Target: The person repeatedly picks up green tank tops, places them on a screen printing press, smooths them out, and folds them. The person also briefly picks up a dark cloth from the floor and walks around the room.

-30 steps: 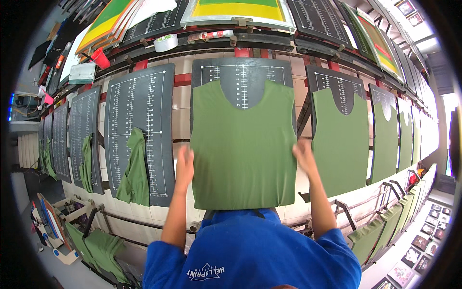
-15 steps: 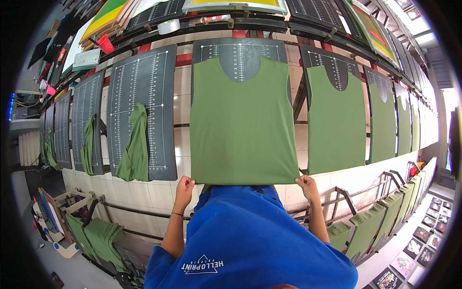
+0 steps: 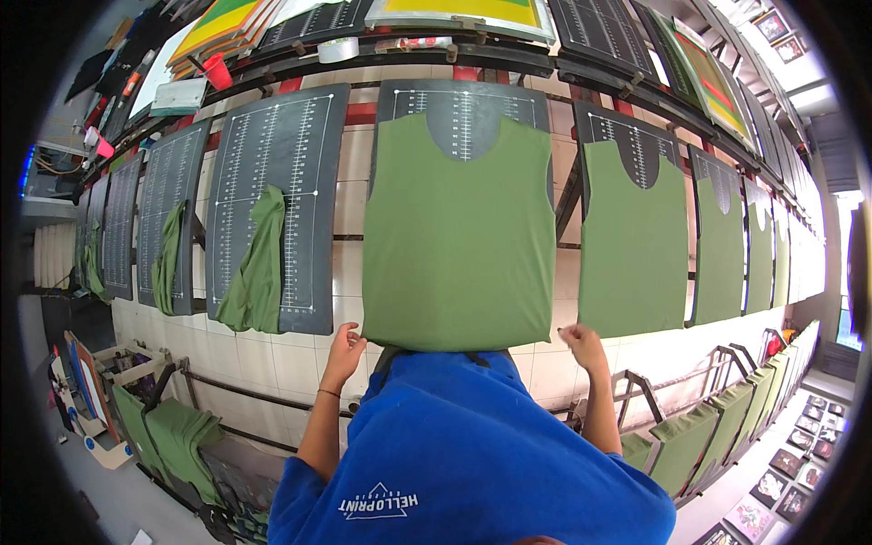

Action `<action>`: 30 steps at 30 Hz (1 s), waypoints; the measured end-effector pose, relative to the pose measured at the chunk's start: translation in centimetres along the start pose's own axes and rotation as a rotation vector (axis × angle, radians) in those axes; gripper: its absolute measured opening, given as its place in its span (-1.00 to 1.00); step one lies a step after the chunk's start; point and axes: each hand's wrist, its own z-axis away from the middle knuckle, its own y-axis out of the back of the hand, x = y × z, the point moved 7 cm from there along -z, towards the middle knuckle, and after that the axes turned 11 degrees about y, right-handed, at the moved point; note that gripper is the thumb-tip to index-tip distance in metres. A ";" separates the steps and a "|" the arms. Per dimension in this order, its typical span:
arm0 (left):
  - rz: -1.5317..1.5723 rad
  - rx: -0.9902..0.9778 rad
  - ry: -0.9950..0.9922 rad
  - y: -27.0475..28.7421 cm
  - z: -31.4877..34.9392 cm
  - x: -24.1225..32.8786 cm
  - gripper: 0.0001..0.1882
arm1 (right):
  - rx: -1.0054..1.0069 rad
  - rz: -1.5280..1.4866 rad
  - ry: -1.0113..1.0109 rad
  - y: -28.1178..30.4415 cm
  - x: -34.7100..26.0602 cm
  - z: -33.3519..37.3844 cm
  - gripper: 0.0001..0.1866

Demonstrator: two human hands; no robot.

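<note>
A green fabric shirt piece (image 3: 459, 245) lies smooth over the dark printing board (image 3: 468, 127) straight in front of me. Its rounded neckline leaves the board's white ruled markings showing at the top. My left hand (image 3: 343, 354) is just off the fabric's lower left corner, fingers loosely bent and apart, holding nothing. Past the lower right corner, my right hand (image 3: 583, 347) hovers with curled fingers, separate from the cloth. The bottom edge of the fabric hangs slightly wavy between both hands.
To the left, a ruled board (image 3: 272, 136) carries a bunched green cloth (image 3: 259, 272). Another green piece (image 3: 633, 245) lies flat on the right-hand board. A red cup (image 3: 217, 71) and a tape roll (image 3: 339, 50) sit on the far rail. Green pieces (image 3: 695, 431) cover boards behind me.
Both hands have let go of the fabric's lower corners and moved slightly outward from it. The bottom edge has drawn in and slackened. The view has shifted a little.
</note>
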 end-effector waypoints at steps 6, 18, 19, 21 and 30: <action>0.124 0.155 -0.255 0.7 -10.1 11.7 -0.53 | 0.040 0.507 0.879 -7.0 -19.7 -6.8 -0.44; -0.195 0.316 -0.264 0.7 -14.7 20.1 -0.73 | -0.145 0.804 1.364 -21.4 -28.2 -8.5 -0.12; -0.123 0.238 -0.160 0.6 -15.0 19.6 -0.73 | -0.427 0.991 1.443 -23.0 -29.1 -3.0 -0.14; -0.033 0.170 -0.107 0.8 -15.0 19.7 -0.76 | -0.543 0.427 1.686 -25.1 -26.2 -0.8 -0.17; -0.255 0.544 -0.408 4.0 -21.0 29.9 -0.76 | -0.043 0.739 1.119 -16.3 -35.9 -23.5 -0.17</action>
